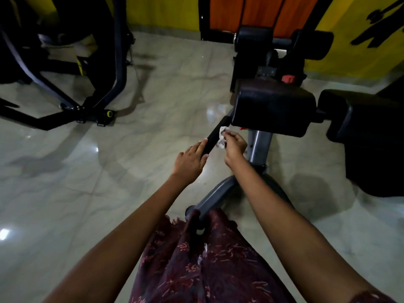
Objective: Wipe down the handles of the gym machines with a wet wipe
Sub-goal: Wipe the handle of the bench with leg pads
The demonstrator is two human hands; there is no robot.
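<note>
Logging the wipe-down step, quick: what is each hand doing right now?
Left hand: open, straight fingers against the black handle.
Right hand: closed, pinching the wet wipe against the handle.

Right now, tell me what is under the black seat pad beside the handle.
Under the black seat pad a grey post runs down to the base, and the black handle emerges from its lower left corner. The pad covers where handle and post attach.

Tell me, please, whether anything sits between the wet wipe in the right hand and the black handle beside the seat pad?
Nothing visible does. The right hand pinches the wet wipe right against the black handle, just below the seat pad. The left hand rests at the handle's near end, clear of the wiped stretch.
</note>
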